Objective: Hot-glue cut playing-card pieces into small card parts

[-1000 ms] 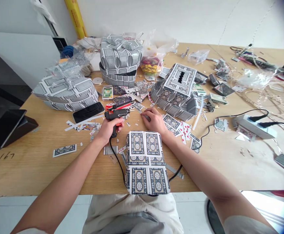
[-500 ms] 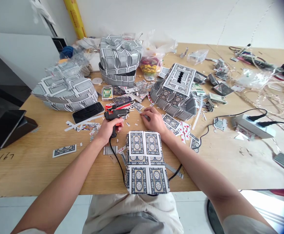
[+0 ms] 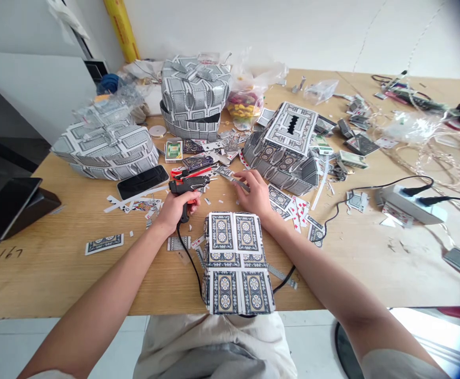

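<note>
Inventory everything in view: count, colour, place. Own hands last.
glue gun: 1, black, in left hand
grey strip: 1, grey, in right hand
card-covered block: 1, blue and white, front
slotted card box: 1, grey, right of centre
rounded card boxes: 2, grey, back and left
phone: 1, black, left of glue gun
tool: 1, red, behind glue gun
spool: 1, white, back left
filled bag: 1, clear, back centre
roll: 1, yellow, back left
power strip: 1, white, right
stand: 1, black, far left
cords: uncountable, pale and black, mostly right
loose cards: uncountable, mixed, across table
plastic wrap: uncountable, clear, scattered
table: 1, brown, beneath
trousers: 1, beige, below table
left hand, right hand: 2, bare, centre
</note>
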Demonstrator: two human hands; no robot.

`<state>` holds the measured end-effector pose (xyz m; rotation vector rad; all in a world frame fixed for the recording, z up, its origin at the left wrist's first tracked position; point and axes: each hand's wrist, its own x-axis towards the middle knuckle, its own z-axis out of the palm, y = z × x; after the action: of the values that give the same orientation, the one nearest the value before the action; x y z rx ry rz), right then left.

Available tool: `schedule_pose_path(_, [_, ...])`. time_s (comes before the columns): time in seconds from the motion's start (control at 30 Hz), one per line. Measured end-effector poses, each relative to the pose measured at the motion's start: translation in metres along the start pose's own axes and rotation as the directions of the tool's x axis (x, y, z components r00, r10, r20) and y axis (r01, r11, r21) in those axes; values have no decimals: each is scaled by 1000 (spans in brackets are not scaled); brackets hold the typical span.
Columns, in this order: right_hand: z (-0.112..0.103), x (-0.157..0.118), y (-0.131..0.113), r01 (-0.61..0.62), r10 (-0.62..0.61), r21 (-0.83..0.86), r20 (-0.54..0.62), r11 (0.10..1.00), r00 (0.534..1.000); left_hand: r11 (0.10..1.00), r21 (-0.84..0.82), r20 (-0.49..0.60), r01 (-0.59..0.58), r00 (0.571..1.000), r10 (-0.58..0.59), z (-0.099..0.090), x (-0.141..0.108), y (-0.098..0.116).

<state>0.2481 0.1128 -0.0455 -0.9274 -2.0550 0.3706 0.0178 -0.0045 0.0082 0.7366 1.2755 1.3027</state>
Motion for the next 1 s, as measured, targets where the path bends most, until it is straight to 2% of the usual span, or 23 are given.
schedule_pose_path(0.23, [2, 0, 4, -12, 12, 9, -76, 1000, 997, 1000, 6, 2, -11, 1000, 11, 0, 1, -2])
schedule_pose_path(1.0, [3, -3, -4, 146, -150, -34, -168, 989, 974, 1000, 21, 1, -4, 1000, 4, -1, 2, -3])
